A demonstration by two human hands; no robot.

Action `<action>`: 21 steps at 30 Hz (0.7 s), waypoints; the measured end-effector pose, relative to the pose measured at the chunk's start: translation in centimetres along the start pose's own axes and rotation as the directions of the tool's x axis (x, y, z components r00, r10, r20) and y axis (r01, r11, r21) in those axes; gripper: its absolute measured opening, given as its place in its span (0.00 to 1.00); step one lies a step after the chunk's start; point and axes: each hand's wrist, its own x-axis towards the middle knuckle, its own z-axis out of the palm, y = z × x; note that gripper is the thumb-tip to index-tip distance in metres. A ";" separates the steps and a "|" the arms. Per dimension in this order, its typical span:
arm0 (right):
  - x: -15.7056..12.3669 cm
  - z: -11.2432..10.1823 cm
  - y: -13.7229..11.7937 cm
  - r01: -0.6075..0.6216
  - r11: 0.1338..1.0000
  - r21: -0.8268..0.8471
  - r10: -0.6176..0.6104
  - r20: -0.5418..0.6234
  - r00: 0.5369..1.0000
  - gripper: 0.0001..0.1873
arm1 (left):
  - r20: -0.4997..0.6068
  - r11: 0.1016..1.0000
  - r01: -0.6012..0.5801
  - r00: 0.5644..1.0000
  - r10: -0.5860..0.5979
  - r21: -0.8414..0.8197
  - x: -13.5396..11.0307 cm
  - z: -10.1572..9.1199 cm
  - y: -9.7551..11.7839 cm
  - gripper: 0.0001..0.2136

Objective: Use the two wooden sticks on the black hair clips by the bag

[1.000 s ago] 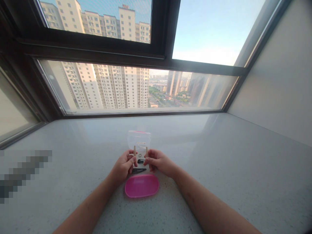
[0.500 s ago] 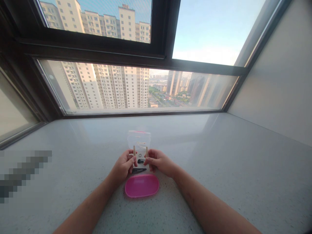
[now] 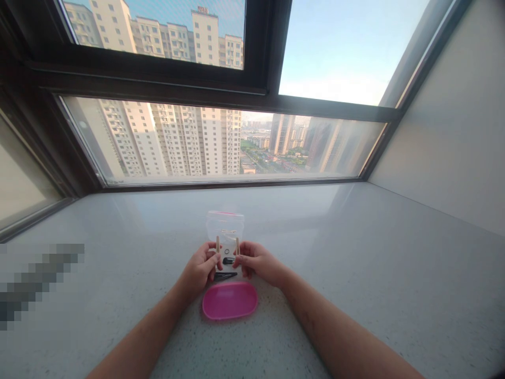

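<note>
My left hand (image 3: 204,266) is closed on a small wooden clothespin (image 3: 218,244), held upright. A second wooden clothespin (image 3: 237,246) stands upright in the closed fingers of my right hand (image 3: 253,259). Between the hands lie a dark hair clip (image 3: 228,260) and a small ring (image 3: 226,251). Just nearer to me is a longer black hair clip (image 3: 226,276), its left end close to my left fingers. Beyond the hands lies a clear zip bag (image 3: 225,220) with thin light-coloured pieces (image 3: 229,231) at it; whether they are inside, I cannot tell.
A pink oval tray (image 3: 229,301) sits on the speckled pale sill (image 3: 355,295) between my forearms. Dark window frames (image 3: 236,184) border the far side, and a white wall (image 3: 445,137) rises on the right. Something pixelated (image 3: 39,284) is at the left.
</note>
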 end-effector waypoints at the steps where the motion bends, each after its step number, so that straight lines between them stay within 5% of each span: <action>1: 0.0 0.0 0.0 0.002 1.000 0.002 -0.002 0.003 1.000 0.17 | 0.000 1.000 0.002 1.000 -0.002 -0.001 0.0 0.0 0.0 0.14; 21: -0.1 0.1 -0.6 -0.047 0.999 0.010 0.047 -0.040 0.998 0.11 | 0.018 0.999 -0.023 1.000 0.022 0.043 0.0 -0.1 -0.1 0.08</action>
